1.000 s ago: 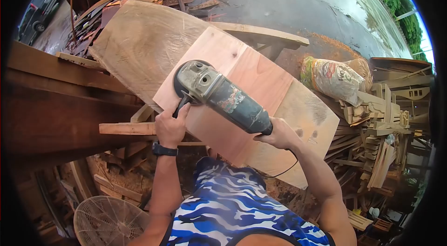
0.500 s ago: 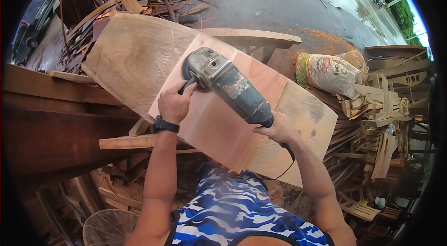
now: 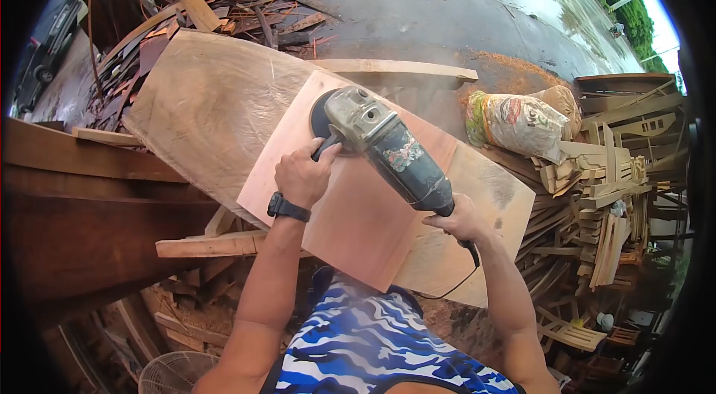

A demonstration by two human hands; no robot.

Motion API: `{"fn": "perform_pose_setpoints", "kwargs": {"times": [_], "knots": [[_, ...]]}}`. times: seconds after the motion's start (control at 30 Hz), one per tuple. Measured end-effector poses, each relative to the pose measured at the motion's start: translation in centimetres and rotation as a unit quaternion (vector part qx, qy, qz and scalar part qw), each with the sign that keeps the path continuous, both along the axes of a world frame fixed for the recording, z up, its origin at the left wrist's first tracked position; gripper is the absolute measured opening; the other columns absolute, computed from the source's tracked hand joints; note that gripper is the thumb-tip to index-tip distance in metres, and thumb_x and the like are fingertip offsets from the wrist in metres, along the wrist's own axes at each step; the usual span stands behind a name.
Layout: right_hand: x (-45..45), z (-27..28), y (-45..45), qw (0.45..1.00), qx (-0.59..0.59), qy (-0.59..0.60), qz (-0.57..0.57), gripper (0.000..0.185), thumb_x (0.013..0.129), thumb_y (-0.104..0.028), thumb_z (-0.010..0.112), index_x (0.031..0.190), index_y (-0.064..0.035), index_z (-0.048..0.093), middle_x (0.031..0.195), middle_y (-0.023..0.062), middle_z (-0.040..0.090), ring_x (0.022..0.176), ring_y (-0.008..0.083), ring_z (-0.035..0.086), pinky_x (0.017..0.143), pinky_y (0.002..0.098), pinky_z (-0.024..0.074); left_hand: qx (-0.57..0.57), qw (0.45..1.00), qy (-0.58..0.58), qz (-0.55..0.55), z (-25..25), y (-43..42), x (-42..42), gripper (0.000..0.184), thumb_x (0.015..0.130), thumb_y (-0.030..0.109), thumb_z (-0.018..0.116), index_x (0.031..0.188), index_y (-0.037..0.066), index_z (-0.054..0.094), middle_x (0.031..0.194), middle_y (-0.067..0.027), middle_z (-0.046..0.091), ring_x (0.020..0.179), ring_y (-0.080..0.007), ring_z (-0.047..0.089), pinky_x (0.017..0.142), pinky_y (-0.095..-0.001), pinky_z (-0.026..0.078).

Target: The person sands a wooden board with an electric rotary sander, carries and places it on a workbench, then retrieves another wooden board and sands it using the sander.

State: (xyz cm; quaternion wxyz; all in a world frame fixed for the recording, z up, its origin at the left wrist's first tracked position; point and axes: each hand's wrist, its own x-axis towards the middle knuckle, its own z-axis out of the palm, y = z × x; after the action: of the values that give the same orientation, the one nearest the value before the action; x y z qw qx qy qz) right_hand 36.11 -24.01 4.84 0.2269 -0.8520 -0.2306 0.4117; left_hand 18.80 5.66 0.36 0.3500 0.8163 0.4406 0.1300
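A large angle grinder (image 3: 399, 155) with a round disc (image 3: 322, 114) at its head lies tilted over a pinkish wooden panel (image 3: 358, 226). My left hand (image 3: 304, 176) is closed around its black side handle, near the disc. Around the rear end of the grinder's body, my right hand (image 3: 464, 219) is wrapped, and a black cord (image 3: 456, 286) trails down from there. The disc's underside is hidden, so its contact with the panel cannot be fully seen. Beneath the panel is a wide, dusty plywood sheet (image 3: 216, 103).
Scrap wood strips (image 3: 261, 10) are heaped beyond the sheet at the left. A filled sack (image 3: 514, 122) stands to the right, beside stacked timber pieces (image 3: 611, 193). A board end (image 3: 209, 246) juts out at the lower left. A round wire fan guard (image 3: 175, 373) sits at the bottom left.
Both hands and the grinder have shifted right and slightly down across the panel. The grips look the same. The whole view has also moved a little.
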Motion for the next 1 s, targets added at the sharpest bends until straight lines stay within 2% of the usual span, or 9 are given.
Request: {"fn": "perform_pose_setpoints", "kwargs": {"times": [0.07, 0.1, 0.17, 0.3, 0.37, 0.5, 0.57, 0.7, 1.0], "knots": [[-0.9, -0.2, 0.9, 1.0, -0.007, -0.014, 0.022, 0.051, 0.077, -0.037, 0.089, 0.106, 0.0024, 0.075, 0.088, 0.0147, 0.077, 0.086, 0.0267, 0.074, 0.083, 0.0416, 0.057, -0.018, 1.0, 0.003, 0.014, 0.3, 0.9, -1.1, 0.053, 0.089, 0.056, 0.075, 0.119, 0.012, 0.082, 0.101, -0.0215, 0.079, 0.096, -0.0388, 0.077, 0.086, -0.0468, 0.06], [-1.4, -0.2, 1.5, 1.0, -0.006, -0.011, 0.018, 0.051, 0.077, -0.037, 0.089, 0.106, 0.0024, 0.075, 0.088, 0.0147, 0.077, 0.086, 0.0267, 0.074, 0.083, 0.0416, 0.057, -0.017, 1.0, 0.007, 0.011, 0.3, 1.7, -1.3, 0.053, 0.089, 0.056, 0.075, 0.119, 0.012, 0.082, 0.101, -0.0215, 0.079, 0.096, -0.0388, 0.077, 0.086, -0.0468, 0.06], [-1.8, 0.2, 3.6, 0.999, 0.038, -0.009, -0.002, 0.043, 0.078, -0.032, 0.089, 0.103, 0.0004, 0.076, 0.08, 0.0079, 0.072, 0.064, 0.016, 0.066, 0.059, 0.0361, 0.0534, -0.035, 0.999, -0.025, -0.013, 0.6, 4.1, -0.7, 0.052, 0.09, 0.055, 0.075, 0.118, 0.011, 0.082, 0.099, -0.0219, 0.079, 0.097, -0.039, 0.077, 0.086, -0.0462, 0.059], [-1.8, -0.6, 6.5, 0.996, 0.089, -0.006, -0.029, 0.043, 0.079, -0.033, 0.088, 0.105, -0.0003, 0.077, 0.081, 0.0085, 0.073, 0.063, 0.016, 0.066, 0.059, 0.036, 0.0536, -0.053, 0.998, -0.002, -0.039, 0.4, 8.8, 1.3, 0.051, 0.091, 0.054, 0.074, 0.115, 0.009, 0.081, 0.094, -0.0216, 0.078, 0.091, -0.0386, 0.076, 0.08, -0.0454, 0.057], [-2.3, 0.7, 7.7, 0.998, 0.04, 0.03, -0.037, 0.05, 0.08, -0.034, 0.086, 0.113, 0.0011, 0.077, 0.099, 0.0171, 0.08, 0.096, 0.027, 0.077, 0.086, 0.0414, 0.0584, -0.05, 0.996, 0.015, -0.066, 0.6, 10.1, 1.7, 0.051, 0.092, 0.054, 0.074, 0.114, 0.008, 0.081, 0.09, -0.0207, 0.077, 0.085, -0.0358, 0.076, 0.075, -0.0441, 0.055], [-4.7, 0.5, 6.2, 0.998, 0.05, 0.0, -0.05, 0.048, 0.08, -0.033, 0.084, 0.113, 0.0012, 0.076, 0.101, 0.019, 0.079, 0.098, 0.0317, 0.077, 0.087, 0.0422, 0.0584, -0.057, 0.993, -0.005, -0.106, 0.3, 9.5, 0.4, 0.047, 0.094, 0.05, 0.075, 0.116, 0.008, 0.08, 0.08, -0.017, 0.074, 0.07, -0.0249, 0.07, 0.068, -0.0384, 0.053], [-6.2, -1.1, 4.2, 0.995, 0.082, -0.015, -0.049, 0.049, 0.079, -0.035, 0.085, 0.11, 0.002, 0.074, 0.089, 0.0174, 0.076, 0.084, 0.0292, 0.074, 0.08, 0.0422, 0.0567, -0.065, 0.995, 0.002, -0.07, 1.3, 7.4, -1.0, 0.044, 0.095, 0.045, 0.076, 0.118, 0.007, 0.08, 0.078, -0.0157, 0.074, 0.068, -0.0226, 0.068, 0.067, -0.038, 0.052], [-8.3, -0.5, 1.2, 0.995, 0.058, 0.022, -0.078, 0.05, 0.081, -0.032, 0.082, 0.115, 0.003, 0.073, 0.104, 0.0249, 0.077, 0.102, 0.0384, 0.075, 0.089, 0.0437, 0.0582, -0.072, 0.991, -0.016, -0.115, -0.5, 5.8, -2.2, 0.045, 0.094, 0.042, 0.078, 0.121, 0.006, 0.079, 0.089, -0.0178, 0.078, 0.08, -0.0233, 0.074, 0.074, -0.037, 0.055], [-5.3, -1.7, -0.3, 0.989, 0.086, 0.002, -0.124, 0.044, 0.08, -0.029, 0.084, 0.114, -0.0025, 0.075, 0.091, 0.0185, 0.077, 0.085, 0.0279, 0.073, 0.082, 0.0406, 0.0559, -0.074, 0.983, -0.006, -0.168, -0.2, 5.4, 5.2, 0.05, 0.094, 0.047, 0.077, 0.121, 0.006, 0.079, 0.097, -0.0196, 0.08, 0.092, -0.0269, 0.077, 0.083, -0.0359, 0.057]]}}
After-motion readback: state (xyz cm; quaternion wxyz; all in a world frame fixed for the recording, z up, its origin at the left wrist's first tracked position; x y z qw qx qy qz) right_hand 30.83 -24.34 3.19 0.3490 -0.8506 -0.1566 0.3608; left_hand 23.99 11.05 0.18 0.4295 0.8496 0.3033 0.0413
